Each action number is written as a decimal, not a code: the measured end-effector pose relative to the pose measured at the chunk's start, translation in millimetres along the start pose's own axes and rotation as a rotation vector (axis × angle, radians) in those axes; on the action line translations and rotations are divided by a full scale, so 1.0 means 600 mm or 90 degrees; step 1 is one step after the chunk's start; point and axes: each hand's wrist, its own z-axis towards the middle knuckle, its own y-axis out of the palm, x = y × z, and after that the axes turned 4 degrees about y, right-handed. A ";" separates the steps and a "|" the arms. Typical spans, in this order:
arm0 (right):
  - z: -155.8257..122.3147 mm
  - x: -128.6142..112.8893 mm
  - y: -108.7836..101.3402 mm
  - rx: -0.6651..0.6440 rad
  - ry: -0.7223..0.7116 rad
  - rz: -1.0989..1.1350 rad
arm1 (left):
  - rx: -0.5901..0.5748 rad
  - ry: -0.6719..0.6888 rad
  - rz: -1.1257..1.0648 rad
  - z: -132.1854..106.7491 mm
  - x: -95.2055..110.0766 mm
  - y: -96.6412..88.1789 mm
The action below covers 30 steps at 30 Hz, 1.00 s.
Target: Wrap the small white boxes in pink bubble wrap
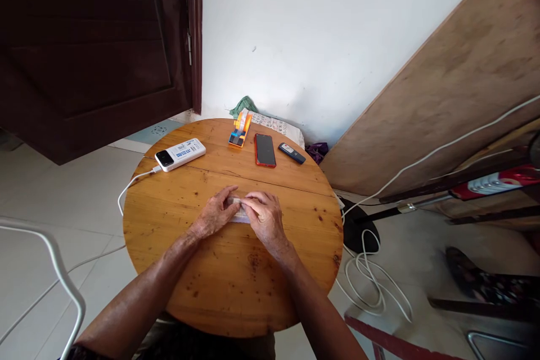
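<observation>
At the middle of the round wooden table [219,281], both hands meet over a small, flat, whitish piece [240,218] that looks like folded paper or a thin packet; its exact kind is unclear. My left hand [216,215] rests at its left side, fingers bent over it and thumb against it. From the right, my right hand [265,218] pinches its upper edge between thumb and fingers. Much of the piece is hidden beneath the fingers. It lies on or just above the tabletop.
Farther back on the table are a white power bank [180,154] with a cable, an orange holder-like object [240,128], a red-edged phone [265,150] and a dark handheld device [292,153]. Behind them stands a white wall [320,28]. Coiled white cable [371,275] lies on the floor at right.
</observation>
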 end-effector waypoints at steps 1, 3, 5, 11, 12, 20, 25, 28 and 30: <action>-0.001 -0.001 0.000 0.000 -0.003 -0.006 | -0.023 0.005 -0.049 -0.001 -0.003 -0.003; -0.002 -0.003 -0.001 -0.006 -0.008 -0.009 | -0.057 0.015 -0.136 -0.002 -0.010 -0.010; -0.002 -0.007 -0.006 -0.020 -0.017 -0.014 | -0.060 0.018 -0.176 -0.003 -0.016 -0.014; -0.008 -0.020 -0.033 -0.083 -0.050 -0.076 | -0.056 0.007 -0.232 -0.002 -0.017 -0.014; -0.012 -0.022 -0.036 -0.092 -0.054 -0.085 | -0.054 0.006 -0.239 -0.003 -0.016 -0.013; -0.053 -0.024 -0.027 -0.082 -0.051 -0.129 | -0.038 0.008 -0.217 -0.005 -0.017 -0.006; -0.051 -0.029 -0.019 -0.083 -0.023 -0.107 | -0.030 0.007 -0.182 -0.004 -0.016 -0.006; -0.053 -0.033 -0.019 -0.081 -0.020 -0.097 | -0.021 0.010 -0.182 -0.005 -0.015 -0.004; -0.058 -0.034 -0.021 -0.074 -0.030 -0.094 | -0.015 0.014 -0.185 -0.006 -0.013 -0.005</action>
